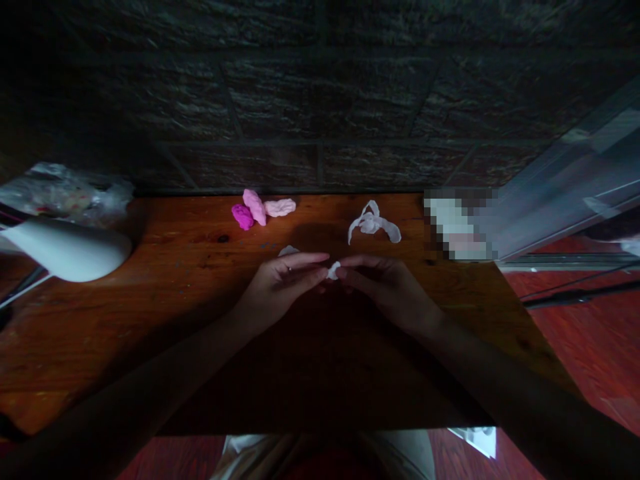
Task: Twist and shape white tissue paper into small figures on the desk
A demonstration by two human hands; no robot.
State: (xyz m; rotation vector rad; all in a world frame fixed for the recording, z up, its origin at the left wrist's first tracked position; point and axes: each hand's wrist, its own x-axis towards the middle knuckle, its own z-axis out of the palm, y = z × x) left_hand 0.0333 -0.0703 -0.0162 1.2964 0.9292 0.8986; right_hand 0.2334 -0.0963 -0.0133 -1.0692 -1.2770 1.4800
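Note:
Between the fingertips of both hands, over the middle of the table, is a small white piece (pixel 333 270) that looks like soft clay. My left hand (pixel 285 280) pinches its left side with thumb and forefinger. From the right, my right hand (pixel 385 283) grips it the same way. Another white piece (pixel 289 251) shows just behind my left hand, partly hidden by it. Farther back lies a white shape of thin curved strips (pixel 371 223). Lumps of pink clay (pixel 255 207), pale pink clay (pixel 280 208) and magenta clay (pixel 243 217) rest together near the wall.
A white lamp head (pixel 83 250) stands at the left, with crumpled clear plastic (pixel 70 193) behind it. A blurred pale object (pixel 460 230) lies at the table's back right, against a grey panel (pixel 575 180). Dark stone tiles (pixel 320 100) rise behind the wooden table (pixel 165 267).

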